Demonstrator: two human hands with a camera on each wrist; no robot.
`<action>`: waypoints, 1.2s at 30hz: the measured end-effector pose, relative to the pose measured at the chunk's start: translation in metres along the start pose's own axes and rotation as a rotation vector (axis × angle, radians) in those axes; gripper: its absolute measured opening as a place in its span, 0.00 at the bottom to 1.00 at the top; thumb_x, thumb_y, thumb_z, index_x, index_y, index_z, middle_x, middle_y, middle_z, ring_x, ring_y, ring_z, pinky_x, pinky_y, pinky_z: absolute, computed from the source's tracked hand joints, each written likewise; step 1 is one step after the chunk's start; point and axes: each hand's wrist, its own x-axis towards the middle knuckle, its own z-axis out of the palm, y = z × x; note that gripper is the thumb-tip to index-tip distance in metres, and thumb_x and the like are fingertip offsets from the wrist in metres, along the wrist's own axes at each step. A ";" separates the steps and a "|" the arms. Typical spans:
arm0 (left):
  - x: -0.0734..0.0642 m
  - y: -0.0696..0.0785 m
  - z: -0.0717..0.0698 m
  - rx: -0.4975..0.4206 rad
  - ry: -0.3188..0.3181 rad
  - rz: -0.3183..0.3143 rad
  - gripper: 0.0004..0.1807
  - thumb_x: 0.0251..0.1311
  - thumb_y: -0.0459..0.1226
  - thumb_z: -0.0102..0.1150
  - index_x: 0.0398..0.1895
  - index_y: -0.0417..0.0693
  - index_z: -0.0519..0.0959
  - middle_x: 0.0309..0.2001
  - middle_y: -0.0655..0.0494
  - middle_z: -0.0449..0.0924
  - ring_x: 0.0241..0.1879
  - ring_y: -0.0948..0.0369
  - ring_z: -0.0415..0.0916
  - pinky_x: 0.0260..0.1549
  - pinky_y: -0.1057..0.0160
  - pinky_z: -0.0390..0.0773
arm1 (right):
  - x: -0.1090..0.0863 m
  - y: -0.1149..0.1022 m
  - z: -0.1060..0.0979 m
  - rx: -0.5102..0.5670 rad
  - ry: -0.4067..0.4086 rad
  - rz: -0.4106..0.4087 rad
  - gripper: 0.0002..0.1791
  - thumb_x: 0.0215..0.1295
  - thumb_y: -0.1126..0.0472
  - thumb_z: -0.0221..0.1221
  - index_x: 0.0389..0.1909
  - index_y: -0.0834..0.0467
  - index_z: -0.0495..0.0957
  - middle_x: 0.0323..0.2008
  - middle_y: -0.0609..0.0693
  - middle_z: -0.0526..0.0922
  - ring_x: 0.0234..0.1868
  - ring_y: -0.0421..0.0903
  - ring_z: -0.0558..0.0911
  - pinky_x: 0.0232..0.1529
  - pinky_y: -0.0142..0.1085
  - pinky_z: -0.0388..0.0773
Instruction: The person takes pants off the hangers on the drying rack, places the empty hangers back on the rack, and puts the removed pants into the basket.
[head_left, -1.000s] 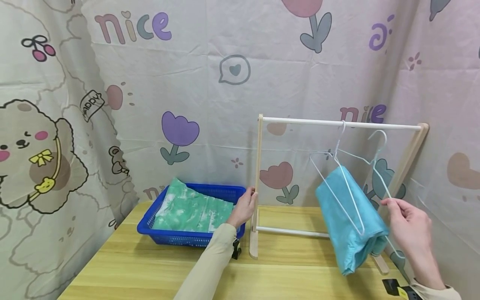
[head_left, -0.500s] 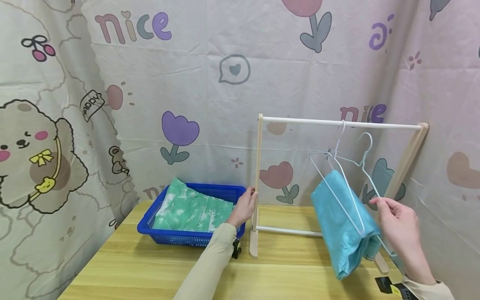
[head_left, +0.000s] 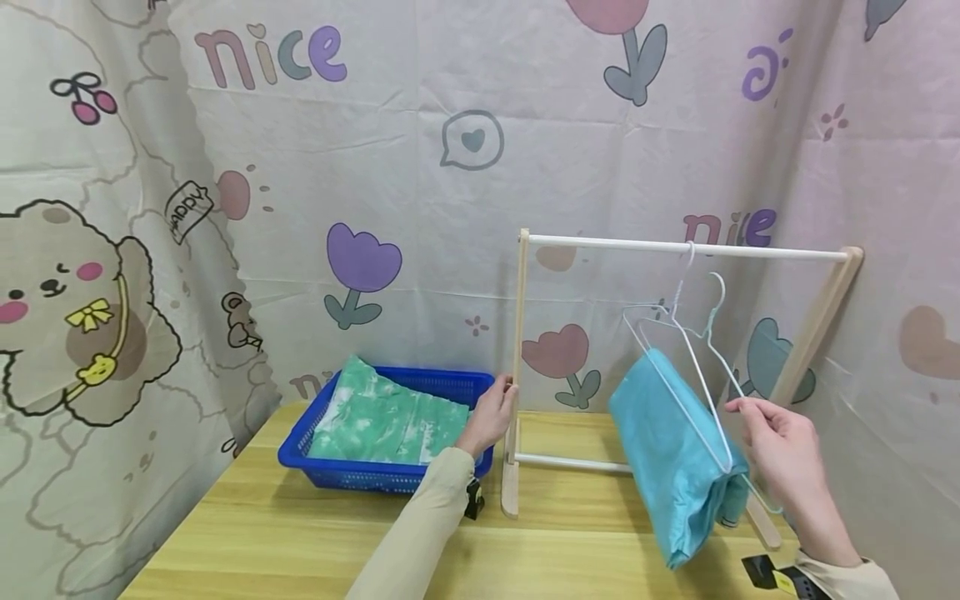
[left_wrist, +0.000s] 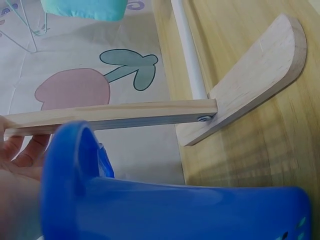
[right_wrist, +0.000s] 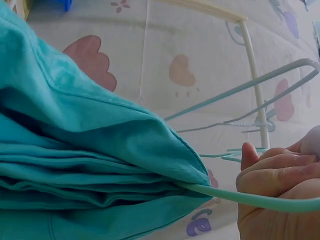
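Observation:
In the head view, my left hand (head_left: 487, 417) holds the left post (head_left: 521, 333) of a small wooden clothes rack, its fingers curled at the post in the left wrist view. My right hand (head_left: 783, 454) pinches the side wire of a pale green hanger (head_left: 723, 292). A folded turquoise garment (head_left: 667, 450) drapes over that hanger and tilts down toward the front. The hanger's hook is below the rack's white rail (head_left: 600, 242), apart from it. A white wire hanger (head_left: 703, 383) hangs from the rail and overlaps the garment in this view.
Left of the rack stands a blue plastic basket (head_left: 360, 479) with a green-and-white patterned cloth (head_left: 390, 417) in it. The rack's right post (head_left: 817, 325) slants down near the right curtain. A printed curtain (head_left: 420, 208) backs the wooden table (head_left: 300, 542).
My right hand has moved left and slightly down with the hanger and garment, bringing the hook closer to the white hanger. My left hand stays on the post.

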 end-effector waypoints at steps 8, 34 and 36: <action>-0.009 0.005 0.010 -0.013 0.079 -0.041 0.21 0.78 0.44 0.40 0.67 0.43 0.66 0.58 0.44 0.74 0.57 0.51 0.75 0.54 0.51 0.77 | -0.002 -0.003 0.006 0.014 -0.039 0.015 0.28 0.77 0.43 0.40 0.54 0.64 0.74 0.16 0.44 0.62 0.13 0.45 0.63 0.11 0.38 0.62; -0.053 0.056 0.134 -0.508 -0.218 -0.340 0.20 0.70 0.46 0.54 0.54 0.40 0.71 0.38 0.46 0.80 0.37 0.51 0.80 0.35 0.52 0.83 | 0.000 -0.015 0.027 0.350 -0.106 0.038 0.13 0.76 0.46 0.48 0.36 0.42 0.79 0.16 0.43 0.66 0.14 0.44 0.66 0.14 0.34 0.64; -0.055 0.058 0.143 -0.647 -0.239 -0.394 0.26 0.69 0.48 0.55 0.59 0.37 0.67 0.42 0.41 0.79 0.40 0.48 0.81 0.41 0.47 0.83 | -0.001 -0.015 0.028 0.357 -0.113 0.036 0.13 0.76 0.46 0.48 0.37 0.43 0.79 0.16 0.43 0.65 0.14 0.44 0.66 0.13 0.33 0.65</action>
